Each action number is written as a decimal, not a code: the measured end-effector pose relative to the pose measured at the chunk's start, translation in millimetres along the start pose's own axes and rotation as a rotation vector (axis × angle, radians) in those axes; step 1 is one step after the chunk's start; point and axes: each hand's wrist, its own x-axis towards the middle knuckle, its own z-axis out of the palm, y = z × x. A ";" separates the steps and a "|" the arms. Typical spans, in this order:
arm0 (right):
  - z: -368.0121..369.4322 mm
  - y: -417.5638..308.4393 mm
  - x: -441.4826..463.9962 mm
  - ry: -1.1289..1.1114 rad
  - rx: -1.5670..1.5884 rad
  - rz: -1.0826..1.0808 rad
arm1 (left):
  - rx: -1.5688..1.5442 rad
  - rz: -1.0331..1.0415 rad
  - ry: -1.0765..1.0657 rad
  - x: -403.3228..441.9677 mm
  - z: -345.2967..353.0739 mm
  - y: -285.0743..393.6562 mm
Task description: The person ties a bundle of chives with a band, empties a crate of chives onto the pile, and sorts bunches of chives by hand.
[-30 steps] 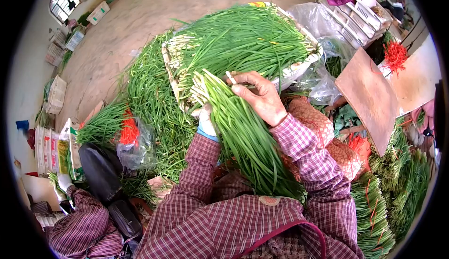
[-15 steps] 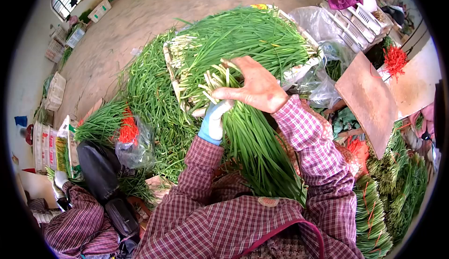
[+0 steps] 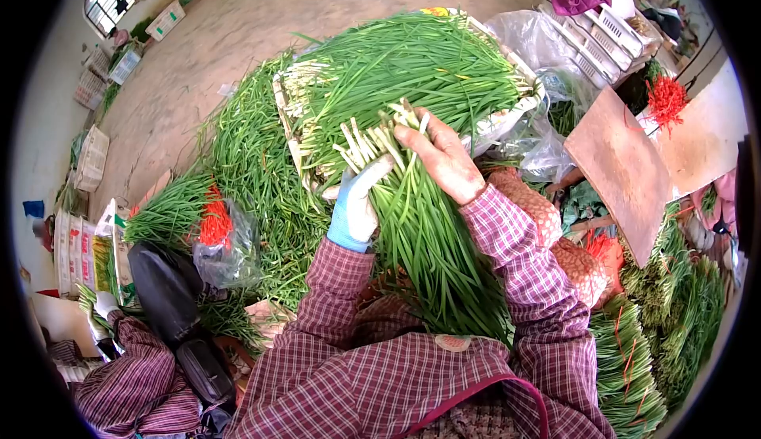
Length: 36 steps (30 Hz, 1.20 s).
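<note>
A bunch of green stalks with pale ends slants down toward my lap. My left hand, in a white and blue glove, is wrapped round its left side just below the pale ends. On the other side my bare right hand pinches several stalks near their pale tips. Beyond my hands, a white crate holds a thick layer of the same greens, their pale ends mostly at the left. Loose greens lie heaped left of the crate.
Red ties lie by a clear bag at the left, and more red ties at the right. A brown board leans at the right above tied bundles. A co-worker's striped sleeve shows at the lower left.
My right hand was spread over the pale ends and has since closed on stalks, a little lower and to the right. My left hand's fingers have shifted on the bunch.
</note>
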 end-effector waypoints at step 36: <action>-193.0 -73.4 1.6 0.773 -0.156 -0.654 | -0.716 -0.006 0.088 75.3 -155.2 63.7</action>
